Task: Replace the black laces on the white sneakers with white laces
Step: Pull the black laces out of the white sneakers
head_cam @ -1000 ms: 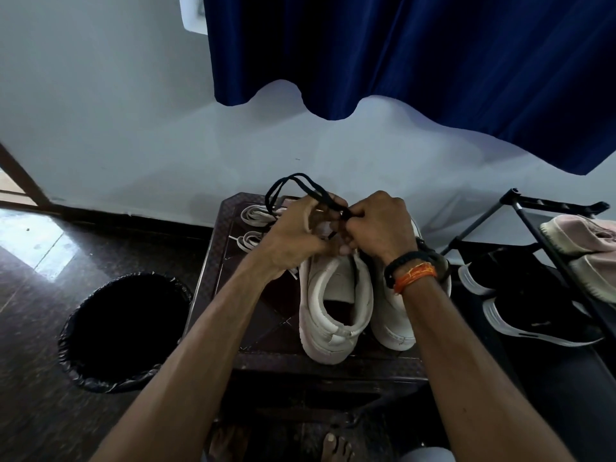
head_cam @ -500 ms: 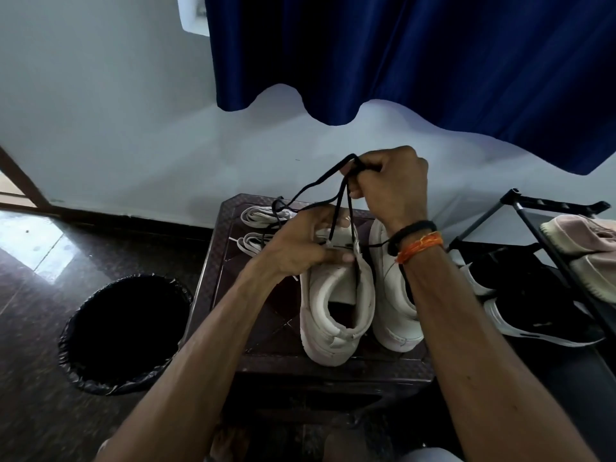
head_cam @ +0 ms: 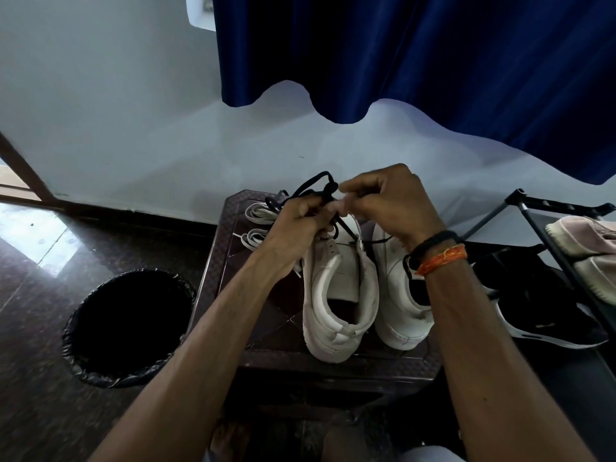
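- The thin black shoelace [head_cam: 320, 191] is bunched in loops above the toe end of the left white leather high-top sneaker [head_cam: 336, 295], with strands running down to that shoe's eyelets.
- The left hand [head_cam: 300, 225] has its fingers curled round the black shoelace, gripping it just over the sneaker's front.
- The right hand [head_cam: 390, 201] is curled too, thumb and fingertips pinching the same lace right beside the left hand; the two hands touch or nearly touch, and motion blur hides the exact pinch.
- A second white leather high-top sneaker [head_cam: 400, 295] stands just beside the first, heels toward the camera, with a black lace end trailing across its tongue.
- Both shoes sit on a dark brown patterned plastic stool [head_cam: 230, 261].
- Two coiled flat white laces [head_cam: 258, 225] lie on the stool's far left corner, partly behind the left hand.
- A black and an orange thread wristband [head_cam: 436, 251] circle the right wrist.
- A round bin lined with a black bag [head_cam: 128, 328] stands on the dark glossy floor, left of the stool.
- A black metal shoe rack [head_cam: 560, 235] with other footwear is at the right.
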